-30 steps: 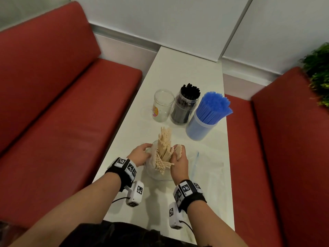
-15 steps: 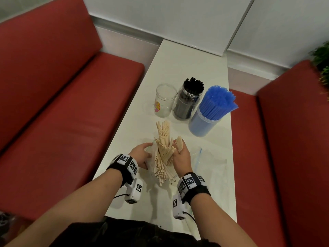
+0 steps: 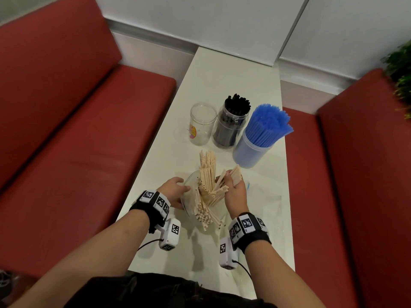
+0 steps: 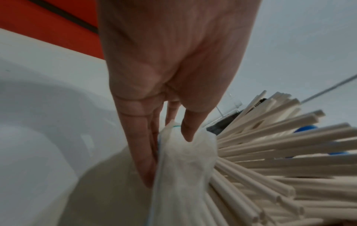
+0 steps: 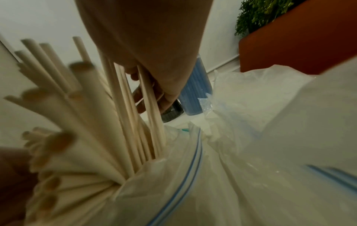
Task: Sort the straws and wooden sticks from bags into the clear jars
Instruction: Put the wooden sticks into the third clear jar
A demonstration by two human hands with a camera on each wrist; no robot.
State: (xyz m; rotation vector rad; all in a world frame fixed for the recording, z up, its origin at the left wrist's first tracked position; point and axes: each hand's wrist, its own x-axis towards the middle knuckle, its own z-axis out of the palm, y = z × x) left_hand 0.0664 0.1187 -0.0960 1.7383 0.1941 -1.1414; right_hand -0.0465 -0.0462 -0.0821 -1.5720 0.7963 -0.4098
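A clear zip bag (image 3: 189,196) near the table's front holds beige paper straws (image 3: 208,172) that fan out, some upright, some tipped toward me. My left hand (image 3: 175,192) pinches the bag's rim (image 4: 183,152) between thumb and fingers (image 4: 142,152). My right hand (image 3: 235,190) grips a bunch of thin wooden sticks (image 3: 234,174) whose lower ends stand in the bag (image 5: 173,183); its fingers (image 5: 152,94) curl round the sticks (image 5: 146,116). Behind stand an empty clear jar (image 3: 202,126), a jar of black straws (image 3: 231,123) and a jar of blue straws (image 3: 260,138).
An empty plastic bag (image 3: 266,207) lies flat on the white table (image 3: 233,70) right of my right hand. Red bench seats (image 3: 77,141) flank the narrow table on both sides. A green plant (image 3: 400,74) stands at the far right.
More beige straws have tipped out of the upright bunch toward me. My right hand with the wooden sticks has shifted slightly up and right. The left hand stays on the bag.
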